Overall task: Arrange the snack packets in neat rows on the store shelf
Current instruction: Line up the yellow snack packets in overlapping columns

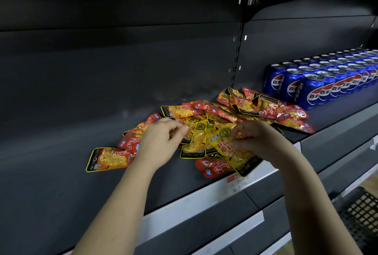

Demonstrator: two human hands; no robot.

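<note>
A loose heap of red and yellow snack packets lies scattered on the dark shelf. My left hand reaches into the middle of the heap, its fingers pinching a yellow packet. My right hand grips another yellow packet near the shelf's front edge, lifted slightly over a red one. One orange packet lies apart at the left end of the heap.
Rows of blue cola cans stand on the shelf to the right of the packets. A price strip with a label runs along the shelf front. A black mesh basket sits at the lower right. Bare shelf stretches to the left.
</note>
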